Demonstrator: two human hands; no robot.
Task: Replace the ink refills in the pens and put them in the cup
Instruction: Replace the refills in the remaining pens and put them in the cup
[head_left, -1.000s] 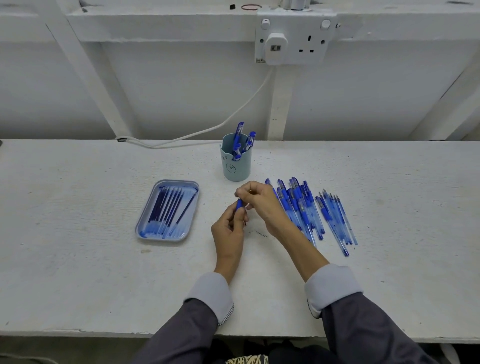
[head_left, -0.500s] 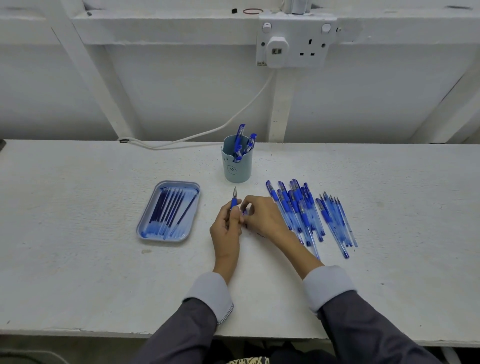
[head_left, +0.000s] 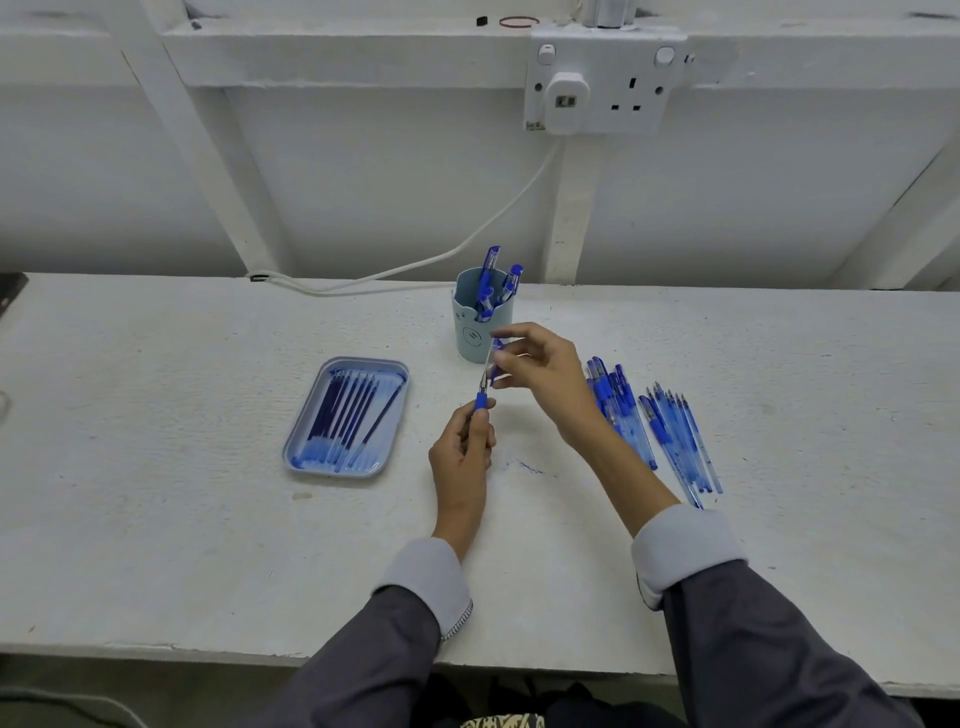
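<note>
Left hand (head_left: 460, 457): wrist resting on the worktop (head_left: 156, 415); fingers (head_left: 479, 434) curled round a pen (head_left: 482, 402), gripping its lower barrel
Pen: nearly upright, tip up; the blue grip and metal tip stand clear above the fingers; the rest is hidden in the fist
Right hand (head_left: 550, 371): raised above and to the right of the left; thumb and fingers pinch a small blue and clear piece, a cap (head_left: 497, 349) by the look of it; the other fingers are loosely spread
Cap: just above the pen's tip, slightly to its right; whether the two touch I cannot tell
Cup (head_left: 470, 338): pale blue, just behind the cap, well back on the worktop; several capped pens (head_left: 488, 280) stand in it, leaning right
Tray (head_left: 363, 360): left of the hands, apart from them; dark blue refills (head_left: 345, 415) lie in it side by side
Loose pens (head_left: 654, 426): a fanned heap flat on the worktop, right of the right wrist
Ink mark (head_left: 530, 467): a small blue scribble on the worktop between the forearms
Wall: a socket (head_left: 602, 83) with one plug; its white cable (head_left: 467, 244) drops to the worktop
</note>
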